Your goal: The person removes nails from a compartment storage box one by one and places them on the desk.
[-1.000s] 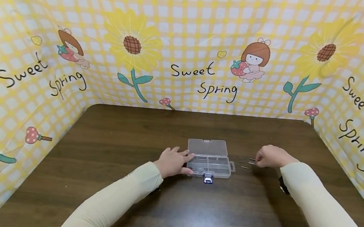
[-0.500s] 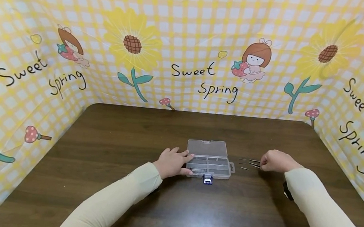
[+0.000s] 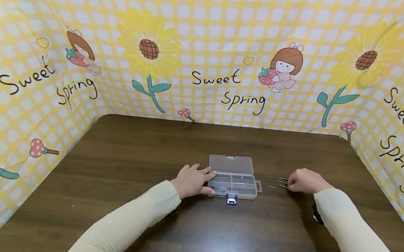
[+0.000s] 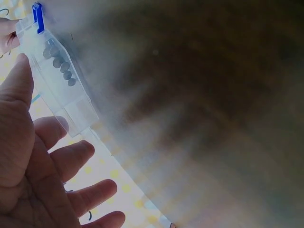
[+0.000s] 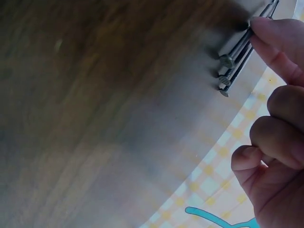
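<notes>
On the table lies a clear plastic compartment box [image 3: 243,185], its lid folded back. Several nails [image 3: 220,189] lie in its front left compartment, their round heads showing through the wall in the left wrist view. My left hand [image 3: 191,180] rests at the box's left end with fingers spread and fairly straight, thumb by the front corner. Right of the box, my right hand [image 3: 306,181] pinches a nail [image 5: 236,50] between thumb and index finger, the other fingers curled in. Two more nails [image 5: 230,78] lie close beside that one, heads toward the wrist camera.
A few small thin nails [image 3: 272,187] lie between the box and my right hand. The blue latch [image 3: 231,199] hangs off the box's front, and a hanging tab [image 3: 259,186] sticks out at its right. Yellow checked cloth [image 3: 209,60] surrounds the brown table [image 3: 181,240].
My right hand has shifted right and slightly toward me, leaving more of the nails by its fingertips in sight. My left hand and the box stay in place.
</notes>
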Available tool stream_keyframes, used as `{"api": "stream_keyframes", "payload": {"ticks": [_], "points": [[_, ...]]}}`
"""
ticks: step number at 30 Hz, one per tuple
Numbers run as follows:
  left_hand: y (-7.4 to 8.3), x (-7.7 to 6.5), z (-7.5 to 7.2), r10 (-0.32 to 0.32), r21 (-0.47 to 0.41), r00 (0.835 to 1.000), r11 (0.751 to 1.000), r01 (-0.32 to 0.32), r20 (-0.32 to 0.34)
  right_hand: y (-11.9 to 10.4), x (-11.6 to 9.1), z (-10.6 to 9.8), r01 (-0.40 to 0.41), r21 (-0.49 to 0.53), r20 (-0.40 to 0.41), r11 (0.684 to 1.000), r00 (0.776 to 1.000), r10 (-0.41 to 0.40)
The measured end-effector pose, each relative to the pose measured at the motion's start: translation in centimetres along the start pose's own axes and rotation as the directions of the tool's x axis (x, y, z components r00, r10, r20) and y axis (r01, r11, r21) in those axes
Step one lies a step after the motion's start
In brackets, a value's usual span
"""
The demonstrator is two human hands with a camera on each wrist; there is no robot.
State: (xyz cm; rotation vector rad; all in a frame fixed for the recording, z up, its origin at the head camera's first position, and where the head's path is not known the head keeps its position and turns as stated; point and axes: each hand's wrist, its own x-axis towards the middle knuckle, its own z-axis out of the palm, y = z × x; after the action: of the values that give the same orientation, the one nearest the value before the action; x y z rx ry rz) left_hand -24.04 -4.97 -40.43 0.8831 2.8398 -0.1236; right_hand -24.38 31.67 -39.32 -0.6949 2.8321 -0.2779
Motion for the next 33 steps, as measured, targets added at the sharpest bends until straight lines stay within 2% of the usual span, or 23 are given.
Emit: {"api": "stream_keyframes", "payload": {"ticks": [11, 22, 33], "points": [[0.0, 0.0, -0.3, 0.003, -0.001, 1.0, 1.0, -0.003, 0.004, -0.2, 0.2, 0.1, -0.053, 0.006, 0.008, 0.999, 0.999, 0.053], [-0.1, 0.1, 0.1, 0.005, -0.018, 1.0, 1.0, -0.005, 0.013, -0.4, -0.1, 0.0, -0.085, 0.007, 0.027, 0.996, 0.996, 0.085], [-0.1, 0.0, -0.3, 0.001, 0.0, 1.0, 1.0, -0.001, 0.017, -0.9, 0.6, -0.9, -0.054, 0.029, 0.008, 0.998, 0.999, 0.054]]}}
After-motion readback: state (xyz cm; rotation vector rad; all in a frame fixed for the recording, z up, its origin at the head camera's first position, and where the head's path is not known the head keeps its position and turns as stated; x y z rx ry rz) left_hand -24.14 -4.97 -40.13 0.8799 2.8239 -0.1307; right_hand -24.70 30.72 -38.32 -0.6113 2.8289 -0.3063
